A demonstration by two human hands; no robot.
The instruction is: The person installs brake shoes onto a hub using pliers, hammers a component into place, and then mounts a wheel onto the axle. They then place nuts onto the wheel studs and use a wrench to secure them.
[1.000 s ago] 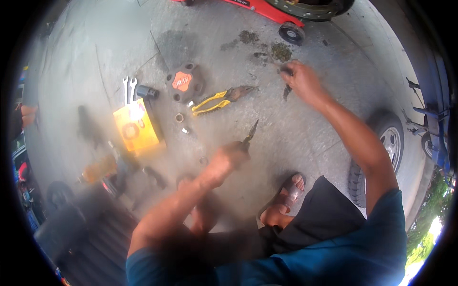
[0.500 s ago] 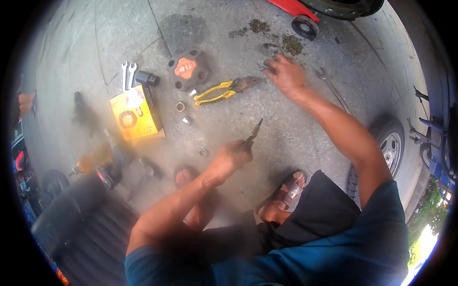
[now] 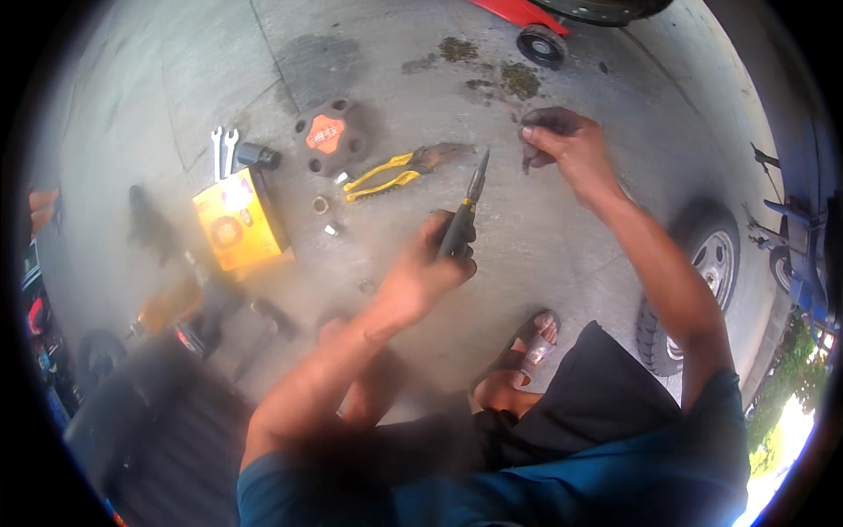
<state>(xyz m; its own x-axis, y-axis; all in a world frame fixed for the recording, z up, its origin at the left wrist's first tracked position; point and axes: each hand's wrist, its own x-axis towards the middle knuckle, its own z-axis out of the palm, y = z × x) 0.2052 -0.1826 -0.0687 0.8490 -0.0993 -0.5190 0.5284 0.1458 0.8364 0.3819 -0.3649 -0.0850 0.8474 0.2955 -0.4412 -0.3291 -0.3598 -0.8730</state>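
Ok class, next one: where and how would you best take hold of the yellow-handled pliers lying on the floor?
Probably around both yellow handles, from above, coming in over their free ends at picture left. The pliers lie on the floor with the handles slightly apart and the dark metal head pointing right, so a hand could squeeze the handles together.

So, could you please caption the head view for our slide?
Left hand grips a pointed, dark-handled tool near yellow-handled pliers.

Last half-second | Left hand (image 3: 428, 270), dark-handled pointed tool (image 3: 464, 213): shifted toward 1 o'clock | Right hand (image 3: 569, 145): toward 3 o'clock, farther from yellow-handled pliers (image 3: 423, 161)
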